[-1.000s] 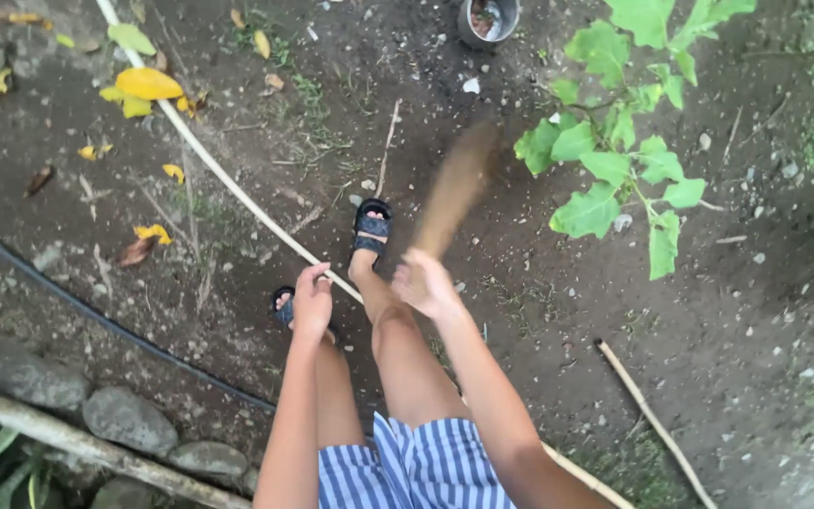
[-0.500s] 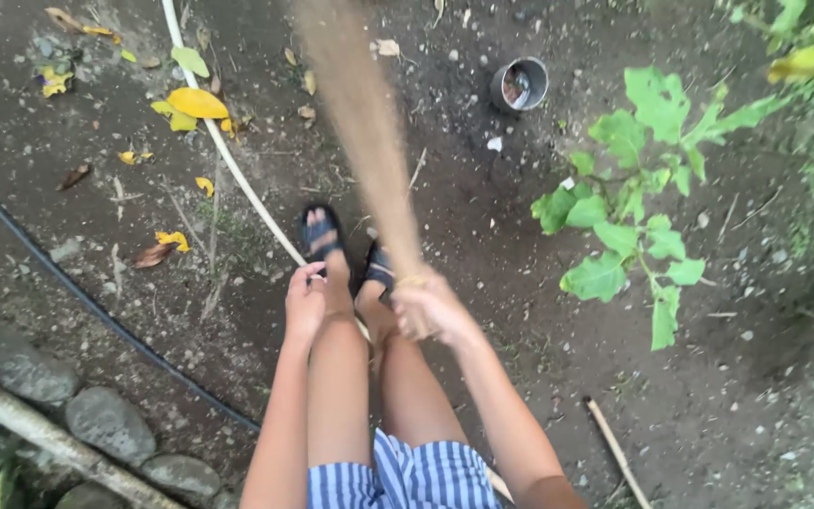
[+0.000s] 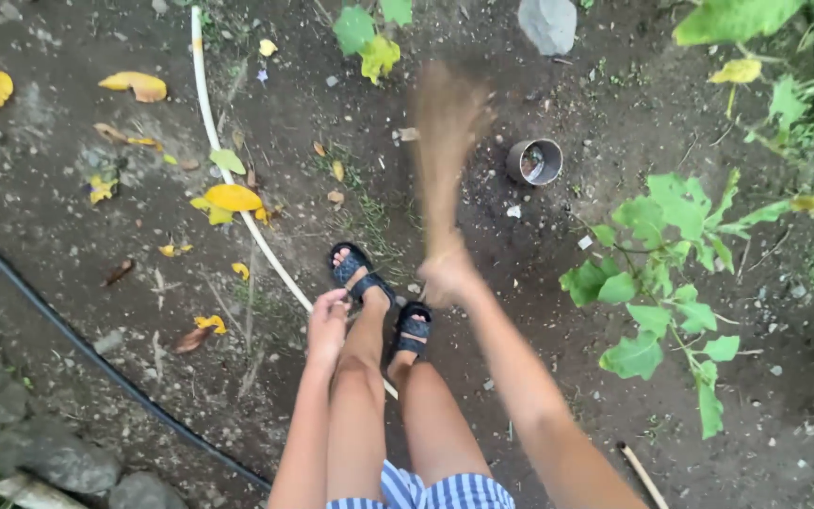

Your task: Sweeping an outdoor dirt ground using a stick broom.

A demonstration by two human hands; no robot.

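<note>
Striped shorts [image 3: 445, 490] at the bottom edge, bare legs above them. Left hand [image 3: 327, 320] hung loosely curled beside the left knee, holding nothing, just left of the sandals [image 3: 383, 297]. Right hand [image 3: 447, 275] was closed around the broom [image 3: 445, 155] handle, just right of the sandals. The broom's bristles blurred upward from the sandals over bare dirt. White pipe [image 3: 223, 155] ran from the sandals up-left. Black hose [image 3: 77, 339] lay further left. Yellow leaves [image 3: 228, 198] lay along the pipe. Grey cup [image 3: 534, 162] sat up-right of the sandals, beside the bristles. Green plant [image 3: 661, 273] stood right of the sandals.
</note>
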